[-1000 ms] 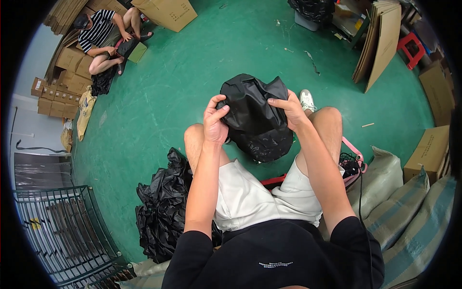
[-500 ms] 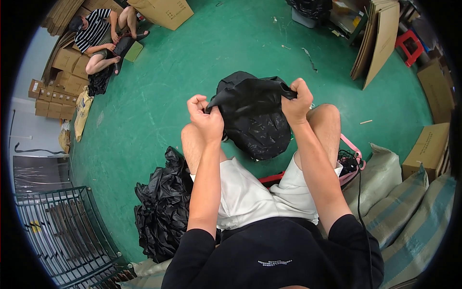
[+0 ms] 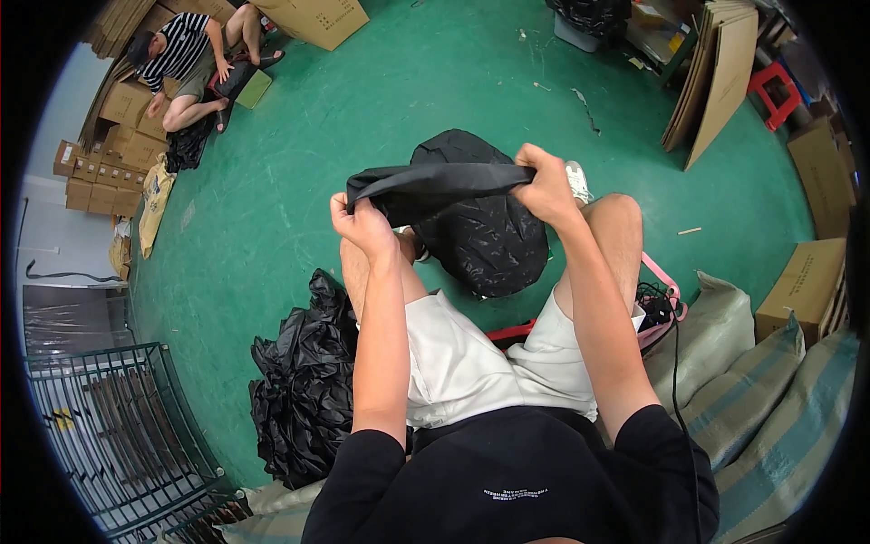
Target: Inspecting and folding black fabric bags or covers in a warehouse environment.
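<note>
Bright even light, bent edges, dark rim

Black shirt (image 3: 507,453) and brown carton (image 3: 313,22) bear print (image 3: 515,495); none legible.

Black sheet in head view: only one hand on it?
No, the left hand grips one end of the black sheet and the right hand grips the other.

Cloth (image 3: 444,188), left hand (image 3: 367,227) to right hand (image 3: 546,186) | mound (image 3: 480,249), below grip | heap (image 3: 304,390), left of grip, bodyward | sacks (image 3: 745,390), right, bodyward | stool (image 3: 779,98), over far right | cartons (image 3: 134,150), far left
</note>
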Demonstrator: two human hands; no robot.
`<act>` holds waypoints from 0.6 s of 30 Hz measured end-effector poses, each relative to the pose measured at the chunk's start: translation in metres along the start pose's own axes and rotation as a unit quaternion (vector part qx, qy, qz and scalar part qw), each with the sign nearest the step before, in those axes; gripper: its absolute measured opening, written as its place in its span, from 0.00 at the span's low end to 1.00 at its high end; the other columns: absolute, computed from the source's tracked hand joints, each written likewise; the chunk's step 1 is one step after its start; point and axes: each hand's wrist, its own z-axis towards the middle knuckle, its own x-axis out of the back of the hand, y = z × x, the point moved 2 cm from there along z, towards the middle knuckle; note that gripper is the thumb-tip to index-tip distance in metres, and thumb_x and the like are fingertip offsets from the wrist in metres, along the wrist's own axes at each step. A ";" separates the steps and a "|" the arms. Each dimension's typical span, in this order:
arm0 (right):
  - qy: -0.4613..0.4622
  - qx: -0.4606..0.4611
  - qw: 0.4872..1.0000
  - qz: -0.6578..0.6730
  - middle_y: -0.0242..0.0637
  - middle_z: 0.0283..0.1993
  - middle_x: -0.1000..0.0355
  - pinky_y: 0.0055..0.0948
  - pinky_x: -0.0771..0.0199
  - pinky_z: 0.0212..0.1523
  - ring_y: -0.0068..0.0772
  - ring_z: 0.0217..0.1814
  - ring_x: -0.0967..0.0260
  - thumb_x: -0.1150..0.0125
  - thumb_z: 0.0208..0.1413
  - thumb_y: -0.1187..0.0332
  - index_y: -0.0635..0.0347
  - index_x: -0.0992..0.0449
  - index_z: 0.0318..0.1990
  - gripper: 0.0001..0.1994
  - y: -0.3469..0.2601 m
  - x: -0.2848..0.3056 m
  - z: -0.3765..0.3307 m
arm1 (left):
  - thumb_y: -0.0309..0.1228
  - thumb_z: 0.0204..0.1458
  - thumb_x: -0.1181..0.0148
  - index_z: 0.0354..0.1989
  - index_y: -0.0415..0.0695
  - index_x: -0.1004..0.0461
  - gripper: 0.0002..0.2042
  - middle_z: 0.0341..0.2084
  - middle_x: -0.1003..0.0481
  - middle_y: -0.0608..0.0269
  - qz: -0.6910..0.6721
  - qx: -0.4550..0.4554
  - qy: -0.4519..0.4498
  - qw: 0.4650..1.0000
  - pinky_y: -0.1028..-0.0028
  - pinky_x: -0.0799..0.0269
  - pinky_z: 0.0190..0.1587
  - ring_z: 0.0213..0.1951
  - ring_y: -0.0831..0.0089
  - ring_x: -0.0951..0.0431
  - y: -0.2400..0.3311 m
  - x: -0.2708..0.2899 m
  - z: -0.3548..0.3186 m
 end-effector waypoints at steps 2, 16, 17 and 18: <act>0.208 0.051 0.975 -0.061 0.37 0.18 0.53 0.28 0.47 0.22 0.22 0.21 0.50 0.47 0.36 0.81 0.63 0.39 0.21 0.07 0.000 0.004 -0.001 | 0.15 0.51 0.48 0.20 0.46 0.46 0.15 0.18 0.44 0.77 0.021 -0.061 -0.028 0.998 0.81 0.49 0.23 0.24 0.86 0.46 -0.013 0.007 0.006; 0.102 0.154 0.981 -0.052 0.46 0.18 0.42 0.38 0.39 0.21 0.50 0.20 0.39 0.42 0.31 0.78 0.63 0.39 0.18 0.09 -0.030 -0.036 -0.034 | 0.56 0.62 0.71 0.48 0.40 0.28 0.32 0.43 0.23 0.51 -0.203 0.439 -0.283 0.828 0.60 0.28 0.50 0.47 0.55 0.23 -0.009 -0.018 -0.018; 0.075 0.169 0.982 -0.046 0.46 0.18 0.40 0.40 0.38 0.22 0.51 0.21 0.35 0.39 0.31 0.77 0.62 0.38 0.18 0.10 -0.037 -0.045 -0.039 | 0.59 0.61 0.68 0.52 0.39 0.28 0.34 0.52 0.25 0.49 -0.318 0.434 -0.240 0.808 0.59 0.32 0.58 0.56 0.54 0.27 0.003 -0.025 -0.021; 0.033 0.178 0.981 -0.068 0.43 0.19 0.37 0.40 0.35 0.23 0.49 0.22 0.33 0.35 0.31 0.74 0.60 0.35 0.19 0.11 -0.036 -0.054 -0.045 | 0.62 0.59 0.62 0.57 0.39 0.31 0.36 0.55 0.28 0.51 -0.341 0.418 -0.270 0.798 0.59 0.37 0.63 0.60 0.55 0.32 0.002 -0.023 -0.017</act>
